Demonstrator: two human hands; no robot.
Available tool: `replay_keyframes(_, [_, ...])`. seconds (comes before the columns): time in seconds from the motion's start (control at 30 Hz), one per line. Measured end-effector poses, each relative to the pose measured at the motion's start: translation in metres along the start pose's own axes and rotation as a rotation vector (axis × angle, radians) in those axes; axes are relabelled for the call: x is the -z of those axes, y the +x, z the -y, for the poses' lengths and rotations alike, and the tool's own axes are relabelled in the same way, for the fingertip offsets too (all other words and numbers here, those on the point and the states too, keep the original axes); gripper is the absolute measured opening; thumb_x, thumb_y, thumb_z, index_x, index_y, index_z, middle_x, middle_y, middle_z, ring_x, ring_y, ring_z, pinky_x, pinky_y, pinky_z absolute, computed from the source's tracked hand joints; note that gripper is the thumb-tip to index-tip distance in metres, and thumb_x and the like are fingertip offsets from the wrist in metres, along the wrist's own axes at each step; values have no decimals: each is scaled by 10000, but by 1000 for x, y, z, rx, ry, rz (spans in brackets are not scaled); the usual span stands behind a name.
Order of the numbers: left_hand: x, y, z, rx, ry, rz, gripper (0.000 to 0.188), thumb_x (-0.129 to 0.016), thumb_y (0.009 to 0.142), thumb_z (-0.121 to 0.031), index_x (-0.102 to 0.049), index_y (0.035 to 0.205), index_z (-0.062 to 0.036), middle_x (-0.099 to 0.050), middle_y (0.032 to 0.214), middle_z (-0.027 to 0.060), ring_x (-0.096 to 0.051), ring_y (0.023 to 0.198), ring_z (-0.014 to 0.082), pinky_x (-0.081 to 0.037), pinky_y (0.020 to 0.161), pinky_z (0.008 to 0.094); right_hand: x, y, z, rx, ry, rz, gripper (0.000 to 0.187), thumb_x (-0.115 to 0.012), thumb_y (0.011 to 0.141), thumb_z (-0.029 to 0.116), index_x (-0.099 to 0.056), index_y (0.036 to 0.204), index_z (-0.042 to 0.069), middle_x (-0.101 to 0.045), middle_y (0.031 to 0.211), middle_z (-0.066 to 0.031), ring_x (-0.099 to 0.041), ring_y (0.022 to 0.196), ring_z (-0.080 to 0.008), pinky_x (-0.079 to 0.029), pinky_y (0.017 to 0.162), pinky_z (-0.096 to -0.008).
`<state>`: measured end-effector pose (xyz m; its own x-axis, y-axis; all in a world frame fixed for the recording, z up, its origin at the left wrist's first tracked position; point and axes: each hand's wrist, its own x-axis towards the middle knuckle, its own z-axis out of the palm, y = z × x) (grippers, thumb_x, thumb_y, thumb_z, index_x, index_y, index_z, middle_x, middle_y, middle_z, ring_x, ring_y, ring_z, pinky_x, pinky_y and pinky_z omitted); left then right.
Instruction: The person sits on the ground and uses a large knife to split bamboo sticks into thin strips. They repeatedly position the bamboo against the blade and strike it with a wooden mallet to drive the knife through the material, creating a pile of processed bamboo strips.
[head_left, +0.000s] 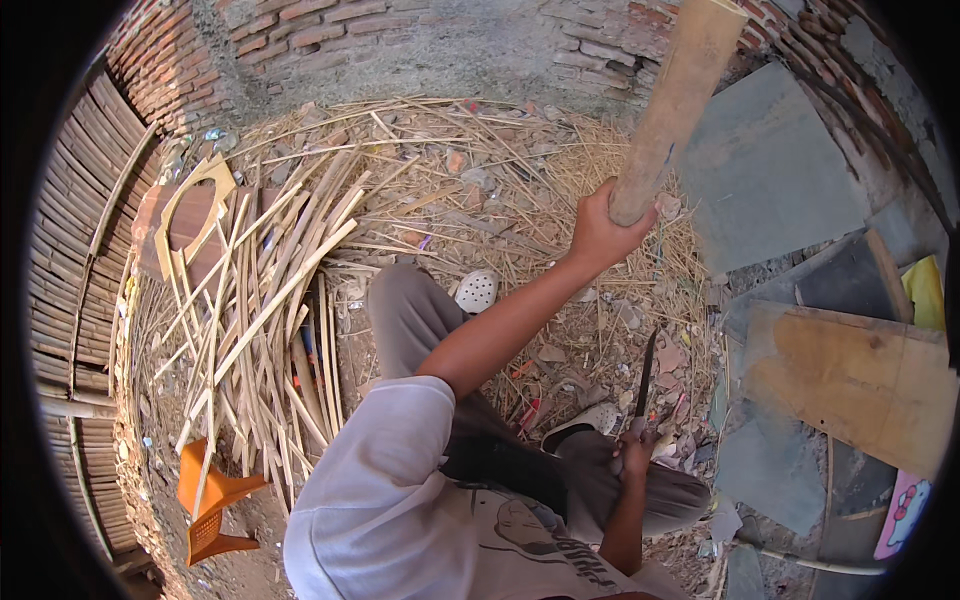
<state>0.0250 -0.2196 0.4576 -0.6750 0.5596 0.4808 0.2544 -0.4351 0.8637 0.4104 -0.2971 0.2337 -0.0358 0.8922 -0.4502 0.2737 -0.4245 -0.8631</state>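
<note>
My left hand (600, 232) is stretched forward and grips the lower end of a thick tan bamboo pole (675, 95), which rises tilted toward the top of the view. My right hand (634, 455) rests low by my knee and holds a dark-bladed knife (645, 375) with its blade pointing up. My legs in grey trousers (420, 320) reach out over ground littered with dry shavings. I wear a white shirt.
A heap of split bamboo strips (260, 300) lies to the left beside an orange plastic stool (210, 505). Grey sandals (478, 290) lie by my feet. Flat boards and grey slabs (770, 160) lie on the right. A brick wall (330, 30) stands ahead, and a bamboo fence (75, 270) lines the left.
</note>
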Motion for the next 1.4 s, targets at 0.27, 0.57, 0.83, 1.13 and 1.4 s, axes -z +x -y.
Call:
replay_keyframes(0.27, [-77, -70, 56, 130, 47, 208, 340, -783, 791, -231, -613, 984, -8, -666, 840, 70, -626, 754, 117, -505, 684, 295, 1, -7, 13, 2, 236, -87, 167, -588, 782, 18, -489, 915, -3, -526, 625, -67, -493, 434, -157, -429, 383, -288])
replay_keyframes(0.57, [-107, -66, 90, 240, -14, 372, 309, -771, 785, -187, -613, 980, -7, -681, 869, 92, -646, 775, 147, -516, 709, 313, 6, -9, 13, 14, 283, -96, 63, -584, 784, 19, -524, 797, 6, -525, 617, -61, -491, 436, -135, -405, 403, -273])
replay_keyframes(0.83, [-119, -47, 54, 104, -25, 390, 251, -771, 802, -202, -595, 877, -39, -638, 783, 29, -607, 714, 99, -495, 630, 275, 5, -11, 19, -16, 314, -116, 64, -583, 791, 19, -526, 816, 4, -521, 616, -56, -491, 448, -130, -405, 406, -273])
replay_keyframes(1.13, [-125, -43, 60, 128, -5, 414, 293, -792, 784, -232, -615, 914, -40, -665, 826, 34, -631, 740, 103, -517, 663, 276, 3, -9, 17, -7, 304, -91, 66, -582, 791, 5, -533, 833, -9, -530, 625, -56, -491, 449, -126, -399, 401, -267])
replay_keyframes(1.4, [-123, -37, 88, 251, -202, 743, 175, -737, 683, -93, -633, 809, -31, -657, 738, 17, -629, 677, 109, -512, 628, 278, -6, -35, 46, 192, 392, -143, 45, -557, 826, -6, -517, 840, 6, -500, 608, -49, -493, 455, -133, -407, 419, -270])
